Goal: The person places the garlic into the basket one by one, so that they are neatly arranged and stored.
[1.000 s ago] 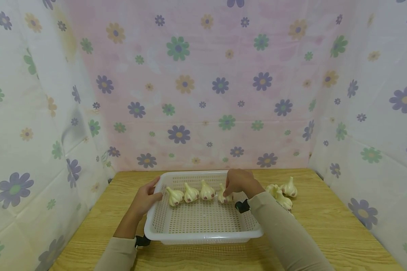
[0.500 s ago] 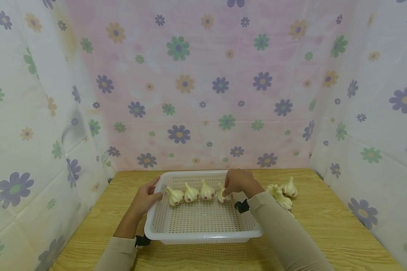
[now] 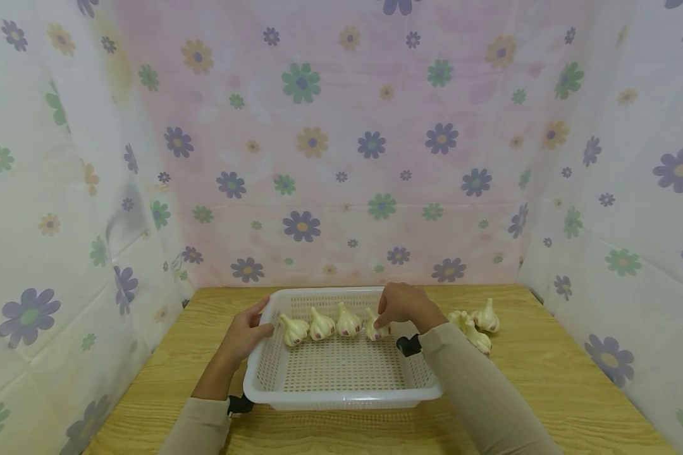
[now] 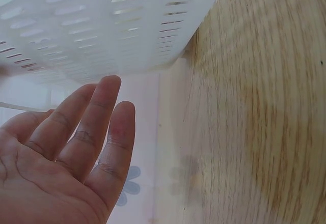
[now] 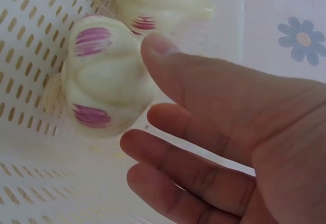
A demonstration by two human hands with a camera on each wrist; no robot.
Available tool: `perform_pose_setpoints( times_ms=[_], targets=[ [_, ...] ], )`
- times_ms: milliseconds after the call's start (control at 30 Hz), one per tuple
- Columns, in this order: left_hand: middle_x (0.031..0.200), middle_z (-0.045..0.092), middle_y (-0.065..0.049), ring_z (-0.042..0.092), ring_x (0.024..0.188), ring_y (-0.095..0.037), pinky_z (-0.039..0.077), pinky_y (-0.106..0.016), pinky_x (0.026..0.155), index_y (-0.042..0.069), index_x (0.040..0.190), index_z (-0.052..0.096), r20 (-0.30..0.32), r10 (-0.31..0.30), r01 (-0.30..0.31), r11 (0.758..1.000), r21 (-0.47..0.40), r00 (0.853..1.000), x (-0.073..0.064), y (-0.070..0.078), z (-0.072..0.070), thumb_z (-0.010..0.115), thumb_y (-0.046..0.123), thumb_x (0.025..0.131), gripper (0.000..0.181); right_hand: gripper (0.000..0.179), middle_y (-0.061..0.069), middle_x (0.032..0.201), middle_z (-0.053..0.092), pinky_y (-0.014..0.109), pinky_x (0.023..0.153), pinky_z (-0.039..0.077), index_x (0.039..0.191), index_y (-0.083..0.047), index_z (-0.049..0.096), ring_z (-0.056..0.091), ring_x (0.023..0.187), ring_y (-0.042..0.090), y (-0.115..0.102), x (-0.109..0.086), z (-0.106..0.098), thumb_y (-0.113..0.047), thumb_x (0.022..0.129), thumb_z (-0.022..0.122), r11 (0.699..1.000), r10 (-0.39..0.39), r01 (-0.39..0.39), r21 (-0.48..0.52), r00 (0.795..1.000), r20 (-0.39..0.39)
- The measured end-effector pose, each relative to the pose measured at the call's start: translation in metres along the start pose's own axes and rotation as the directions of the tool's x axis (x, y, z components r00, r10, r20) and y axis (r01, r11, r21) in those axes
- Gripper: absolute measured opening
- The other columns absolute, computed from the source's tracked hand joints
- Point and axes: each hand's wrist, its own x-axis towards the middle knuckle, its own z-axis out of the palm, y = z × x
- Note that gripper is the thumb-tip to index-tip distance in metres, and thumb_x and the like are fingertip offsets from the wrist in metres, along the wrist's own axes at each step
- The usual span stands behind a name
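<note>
A white slotted plastic basket (image 3: pixel 343 397) sits on the table, tilted slightly in the head view. My left hand (image 3: pixel 243 332) grips its left rim, thumb over the top; in the left wrist view the other fingers (image 4: pixel 84 137) lie along the outside wall. Inside, at the basket's far side, three garlic bulbs (image 3: pixel 321 324) stand in a row with stems up. To their right is another garlic bulb (image 3: pixel 372 330), whose neck my right hand (image 3: pixel 404 305) pinches. Purple streaks mark this bulb in the right wrist view, where its neck is partly hidden by the thumb (image 5: pixel 175 68).
Several more garlic bulbs (image 3: pixel 479 340) lie piled on the wooden table (image 3: pixel 552 379) right of the basket, partly behind the right sleeve (image 3: pixel 478 385). Flower-printed cloth (image 3: pixel 341 221) closes off the back and both sides.
The view has shifted very slightly. Both hands, the basket and the garlic bulbs keep their places.
</note>
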Motion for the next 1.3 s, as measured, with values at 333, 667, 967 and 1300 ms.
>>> perform_pose_setpoints(
  times_ms=[333,667,967,1300],
  targets=[
    [0.129,0.067,-0.030,0.076,0.092,-0.039,0.065,-0.042,0.069,0.012,0.163,0.033,0.008,-0.003,0.003,1.000,-0.005,1.000,0.001,-0.002,0.000,0.063,0.002,0.092,0.078,0.029,-0.006,0.107,0.077,0.047,0.084,0.060,0.102,-0.025,0.082,0.070,0.093,0.018,0.007,-0.001,-0.004,-0.044,0.081,0.087,0.994,-0.041,0.039,0.107,0.999,0.018],
    [0.128,0.067,-0.031,0.076,0.091,-0.040,0.065,-0.042,0.069,0.012,0.163,0.032,0.005,-0.003,0.003,1.000,0.003,1.000,0.000,0.000,0.001,0.062,0.004,0.094,0.075,0.027,0.002,0.113,0.076,0.048,0.089,0.060,0.111,-0.016,0.081,0.070,0.105,0.024,0.018,-0.007,-0.013,-0.034,0.090,0.080,0.944,-0.141,0.148,0.295,0.989,-0.046],
    [0.129,0.067,-0.030,0.076,0.092,-0.039,0.065,-0.041,0.069,0.012,0.163,0.033,-0.003,-0.008,0.008,1.000,0.000,1.000,0.001,-0.001,0.002,0.063,0.003,0.093,0.076,0.034,0.004,0.121,0.075,0.050,0.093,0.059,0.118,-0.015,0.079,0.068,0.114,0.029,0.036,-0.021,-0.021,-0.037,0.092,0.078,0.918,-0.164,0.190,0.348,0.981,-0.103],
    [0.132,0.066,-0.031,0.075,0.094,-0.042,0.065,-0.042,0.069,0.012,0.163,0.032,0.003,0.000,0.000,1.000,0.005,1.000,0.001,-0.001,0.002,0.062,0.003,0.093,0.077,0.034,0.010,0.128,0.072,0.045,0.085,0.062,0.121,-0.015,0.078,0.071,0.105,0.028,0.057,-0.053,-0.034,-0.036,0.095,0.075,0.913,-0.179,0.237,0.332,0.964,-0.196]
  ],
)
